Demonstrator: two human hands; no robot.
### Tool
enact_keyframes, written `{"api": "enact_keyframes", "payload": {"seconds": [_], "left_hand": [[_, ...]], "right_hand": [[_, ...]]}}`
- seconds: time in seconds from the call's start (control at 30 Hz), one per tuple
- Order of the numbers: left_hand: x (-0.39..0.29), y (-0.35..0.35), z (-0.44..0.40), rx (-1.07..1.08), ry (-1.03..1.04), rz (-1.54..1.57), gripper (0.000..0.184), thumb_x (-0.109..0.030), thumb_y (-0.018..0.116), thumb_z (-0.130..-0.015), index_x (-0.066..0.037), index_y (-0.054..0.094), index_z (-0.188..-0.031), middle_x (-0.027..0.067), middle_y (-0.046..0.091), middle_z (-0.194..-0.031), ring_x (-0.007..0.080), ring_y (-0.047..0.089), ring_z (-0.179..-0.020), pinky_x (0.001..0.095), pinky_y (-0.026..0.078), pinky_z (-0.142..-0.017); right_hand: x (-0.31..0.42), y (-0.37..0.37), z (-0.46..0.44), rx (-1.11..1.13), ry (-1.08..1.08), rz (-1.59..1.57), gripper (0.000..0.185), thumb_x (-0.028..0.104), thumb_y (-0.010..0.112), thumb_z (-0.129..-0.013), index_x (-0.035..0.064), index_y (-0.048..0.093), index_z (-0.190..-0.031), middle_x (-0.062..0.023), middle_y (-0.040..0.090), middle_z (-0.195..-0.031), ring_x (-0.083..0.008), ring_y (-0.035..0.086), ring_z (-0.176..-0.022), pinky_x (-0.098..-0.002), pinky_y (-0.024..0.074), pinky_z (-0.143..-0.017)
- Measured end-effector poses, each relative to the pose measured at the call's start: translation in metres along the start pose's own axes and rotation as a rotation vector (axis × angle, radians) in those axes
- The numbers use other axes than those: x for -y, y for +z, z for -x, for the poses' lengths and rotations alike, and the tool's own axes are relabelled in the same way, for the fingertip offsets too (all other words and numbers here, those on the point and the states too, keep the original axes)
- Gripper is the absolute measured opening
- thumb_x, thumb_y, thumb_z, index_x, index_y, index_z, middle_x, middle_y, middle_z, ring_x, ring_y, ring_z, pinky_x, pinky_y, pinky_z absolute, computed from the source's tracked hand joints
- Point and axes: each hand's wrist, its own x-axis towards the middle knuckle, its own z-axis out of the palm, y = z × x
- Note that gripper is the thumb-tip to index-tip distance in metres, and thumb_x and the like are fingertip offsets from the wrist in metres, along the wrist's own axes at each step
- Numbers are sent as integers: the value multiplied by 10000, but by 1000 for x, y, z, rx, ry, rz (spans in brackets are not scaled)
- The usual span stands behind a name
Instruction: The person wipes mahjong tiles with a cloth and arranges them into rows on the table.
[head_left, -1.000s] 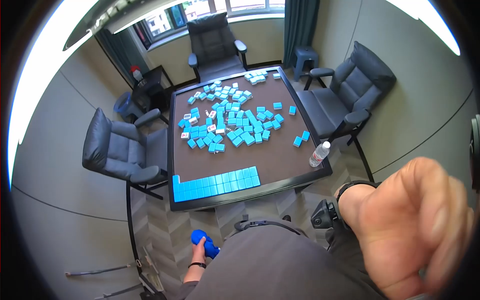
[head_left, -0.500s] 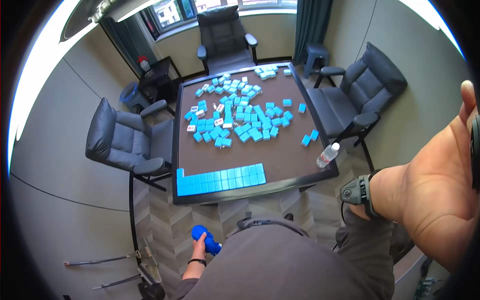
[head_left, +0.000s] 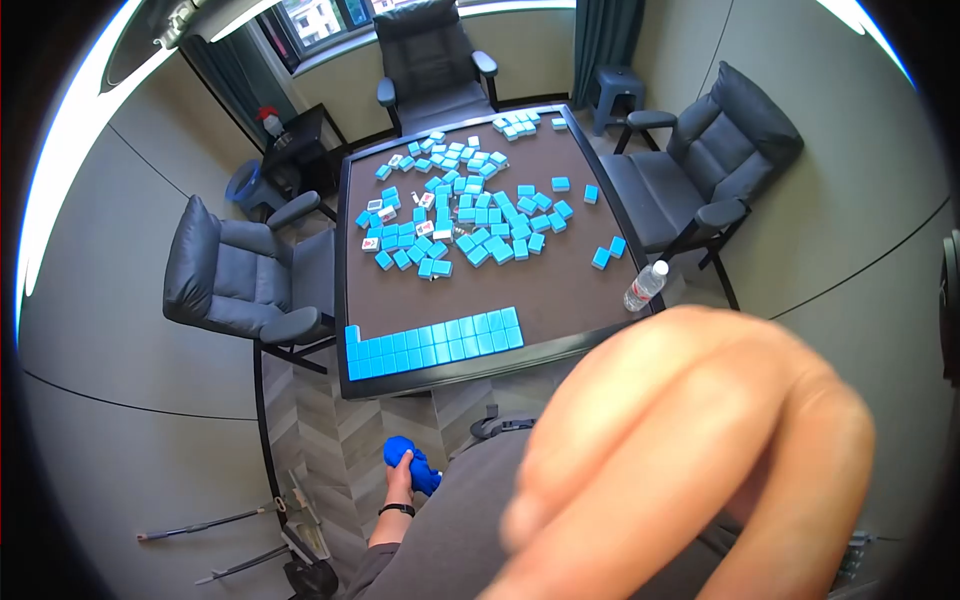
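**Left hand (head_left: pixel 399 481) is gripping a blue thing (head_left: pixel 426 478)**

The left hand is wrapping its fingers around the blue thing, down low beside the grey shirt (head_left: pixel 455 525). The blue thing is slanting, its long way running from upper left to lower right. It is staying off the surface (head_left: pixel 575 290), near the close edge. The right hand (head_left: pixel 690 430) is looking big and blurry near the camera, well to the right of the blue thing. I cannot tell if it is holding anything. On the surface, lined-up tiles (head_left: pixel 430 345) are lying nearer the left hand than the bottle (head_left: pixel 646 287).
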Motion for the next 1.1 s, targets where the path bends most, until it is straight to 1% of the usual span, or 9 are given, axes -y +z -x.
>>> {"api": "enact_keyframes", "payload": {"seconds": [0.27,0.4,0.57,0.73,0.8,0.87,0.9,0.97,1.1], "left_hand": [[9,2,-11,-36,57,-61,718,-316,813,-822,-4,512,-1394,191,622,-1301,331,630,-1162,466,517,-984],[7,0,3,-54,-52,-68,724,-339,813,-819,-1,515,-1386,190,623,-1301,327,627,-1170,460,515,-986],[9,-11,8,-42,-8,-78,733,-345,818,-813,17,516,-1374,192,625,-1297,322,631,-1159,459,518,-976],[12,-7,0,-68,28,-119,745,-347,815,-816,27,510,-1384,184,628,-1297,300,638,-1139,430,508,-986],[7,-3,-12,-34,82,-19,731,-340,802,-833,27,504,-1391,178,620,-1307,293,632,-1148,418,503,-996],[-17,9,-5,-54,139,3,682,-333,767,-873,-16,495,-1412,158,616,-1308,287,626,-1156,437,516,-978],[-51,21,20,96,146,151,677,-354,761,-880,-70,483,-1428,138,624,-1287,291,634,-1141,476,537,-935],[-81,29,17,206,121,212,632,-388,726,-917,-105,475,-1424,127,628,-1277,292,643,-1133,492,555,-902],[-164,70,56,524,169,361,626,-450,653,-968,-98,453,-1444,125,615,-1315,287,643,-1153,479,536,-963]], "right_hand": [[26,112,26,-81,-46,-115,387,404,576,-997,26,574,-912,-124,652,-972,-234,626,-926,-360,532,-770],[-15,-14,33,-85,-87,-167,417,433,589,-988,17,587,-950,-152,656,-997,-257,635,-926,-375,543,-757],[-19,-20,45,-127,-110,-239,463,469,606,-978,7,603,-997,-186,660,-1029,-285,645,-926,-394,556,-741],[-57,236,-27,-124,-170,-354,516,506,623,-968,-4,620,-1044,-221,665,-1061,-313,656,-926,-412,570,-725],[-39,37,35,-125,-181,-402,538,521,630,-964,-8,626,-1063,-235,667,-1073,-325,660,-926,-420,575,-719],[-74,80,7,-138,-172,-453,561,535,637,-959,-12,633,-1082,-249,669,-1086,-336,664,-926,-427,580,-712],[-93,67,28,41,-85,-474,777,641,638,-910,-47,591,-1268,-318,610,-1216,-420,643,-1071,-500,560,-852],[-106,65,71,110,491,-384,747,529,672,-922,-22,525,-1404,-194,602,-1324,-310,587,-1236,-438,480,-1018],[-180,114,183,185,1312,-231,684,383,690,-933,59,460,-1490,-148,594,-1330,-203,593,-1166,-368,489,-981]]}}
